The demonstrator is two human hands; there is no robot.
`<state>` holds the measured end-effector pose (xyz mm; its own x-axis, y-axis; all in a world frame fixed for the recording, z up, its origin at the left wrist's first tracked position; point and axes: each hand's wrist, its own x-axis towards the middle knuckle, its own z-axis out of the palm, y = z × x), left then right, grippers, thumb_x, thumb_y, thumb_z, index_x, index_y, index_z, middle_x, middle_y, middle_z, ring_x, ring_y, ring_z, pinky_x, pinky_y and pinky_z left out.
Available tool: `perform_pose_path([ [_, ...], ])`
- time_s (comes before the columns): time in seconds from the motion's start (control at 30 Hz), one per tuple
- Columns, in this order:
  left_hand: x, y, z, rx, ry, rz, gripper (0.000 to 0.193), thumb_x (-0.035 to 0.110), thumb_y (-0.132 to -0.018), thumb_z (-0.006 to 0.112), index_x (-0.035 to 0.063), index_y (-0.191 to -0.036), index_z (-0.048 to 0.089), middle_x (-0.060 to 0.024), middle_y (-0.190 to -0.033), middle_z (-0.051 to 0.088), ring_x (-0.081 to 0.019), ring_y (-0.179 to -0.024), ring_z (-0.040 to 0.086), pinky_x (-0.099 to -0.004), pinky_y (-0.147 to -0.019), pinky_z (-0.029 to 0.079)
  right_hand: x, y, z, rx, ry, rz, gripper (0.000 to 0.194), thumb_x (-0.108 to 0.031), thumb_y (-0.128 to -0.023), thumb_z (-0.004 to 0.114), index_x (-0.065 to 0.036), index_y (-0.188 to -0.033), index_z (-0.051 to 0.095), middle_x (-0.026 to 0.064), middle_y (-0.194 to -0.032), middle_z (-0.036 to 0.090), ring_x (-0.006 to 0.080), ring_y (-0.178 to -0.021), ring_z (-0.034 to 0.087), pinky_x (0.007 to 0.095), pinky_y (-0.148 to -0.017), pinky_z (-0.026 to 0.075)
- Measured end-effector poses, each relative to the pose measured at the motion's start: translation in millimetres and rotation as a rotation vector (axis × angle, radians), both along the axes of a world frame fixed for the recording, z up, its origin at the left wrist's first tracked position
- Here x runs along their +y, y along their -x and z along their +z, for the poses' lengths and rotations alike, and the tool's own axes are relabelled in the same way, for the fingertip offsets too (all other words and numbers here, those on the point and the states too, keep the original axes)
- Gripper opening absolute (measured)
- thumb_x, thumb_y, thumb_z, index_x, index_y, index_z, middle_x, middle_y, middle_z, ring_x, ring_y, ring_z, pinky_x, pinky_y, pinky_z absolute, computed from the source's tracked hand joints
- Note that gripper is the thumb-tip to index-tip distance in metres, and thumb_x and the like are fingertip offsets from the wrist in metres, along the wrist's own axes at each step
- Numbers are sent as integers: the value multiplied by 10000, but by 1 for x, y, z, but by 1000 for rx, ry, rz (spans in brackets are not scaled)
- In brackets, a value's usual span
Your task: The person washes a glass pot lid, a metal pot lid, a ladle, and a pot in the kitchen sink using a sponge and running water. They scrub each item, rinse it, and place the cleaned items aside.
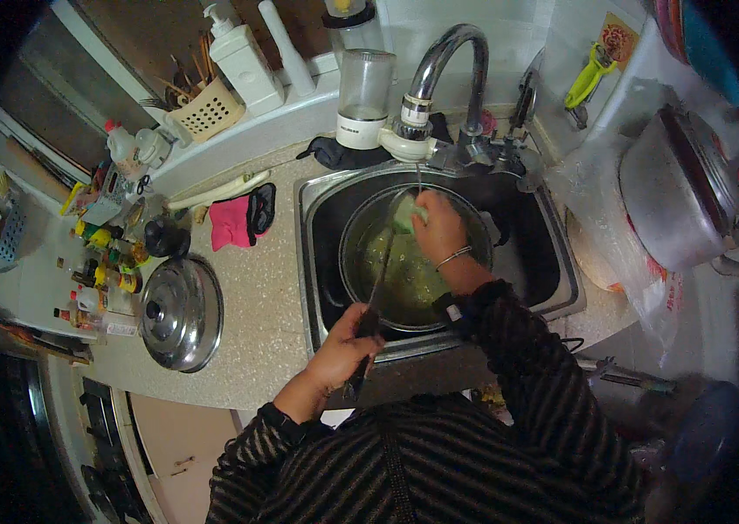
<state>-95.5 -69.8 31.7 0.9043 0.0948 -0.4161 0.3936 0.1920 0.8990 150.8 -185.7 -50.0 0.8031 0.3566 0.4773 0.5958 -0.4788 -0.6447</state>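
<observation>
My left hand [346,350] is closed around the dark handle of a long metal kitchen utensil [382,268], whose shaft slants over a round metal basin [344,268]. My right hand [440,229] grips a pale green piece [409,213], perhaps a cloth or pad, against the utensil's far end. The exact shape of that end is hidden. Murky greenish water [409,281] with small floating bits fills the basin, which sits in the dark bowl of a steel-rimmed sink [304,275]. A thin stream [418,175] runs from the tap fitting beside my right hand.
A curved chrome faucet [477,72] with a filter unit [361,121] rises behind the sink. Left on the counter are a pink cloth [233,221], a steel lid [181,318] and several bottles [114,278]. At right stand a large metal pot [667,196] and a plastic bag [612,216].
</observation>
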Motion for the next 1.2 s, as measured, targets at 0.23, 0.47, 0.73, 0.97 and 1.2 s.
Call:
perform_pose_path([
  [0.23,11,-1,-6,58,104,34,387,-18,-821,615,74,-1183,513,-20,-815,562,-113,-635,537,-258,-543,433,-2,14,-23,176,126,333,449,-53,-821,626,-162,-1253,566,176,-1159,630,354,-946,665,440,-805,528],
  [0.47,19,3,-1,-15,117,63,354,-28,-817,579,55,-1155,513,-43,-724,546,-134,-538,522,-255,-473,418,-43,0,-36,464,-478,452,569,9,-804,703,-16,-1343,524,156,-1245,614,257,-1132,614,328,-962,482],
  [0.73,21,7,-1,5,92,114,356,-18,-817,581,52,-1157,501,-55,-695,536,-140,-504,502,-264,-445,396,-38,-5,-37,393,-39,380,539,-49,-828,721,38,-1325,531,151,-1211,635,244,-1096,620,355,-946,487],
  [0.97,16,7,4,40,219,131,377,-19,-814,594,55,-1173,504,-46,-718,543,-139,-505,502,-268,-452,408,-5,3,6,515,-434,35,403,-102,-846,657,-42,-1243,624,160,-1137,622,308,-1026,622,380,-891,493],
  [1.2,0,1,13,26,228,10,376,-12,-816,602,54,-1177,517,-44,-758,556,-143,-526,517,-270,-467,423,24,15,-8,-47,-165,32,329,-32,-773,638,-98,-1094,675,164,-1044,628,375,-987,615,438,-845,506],
])
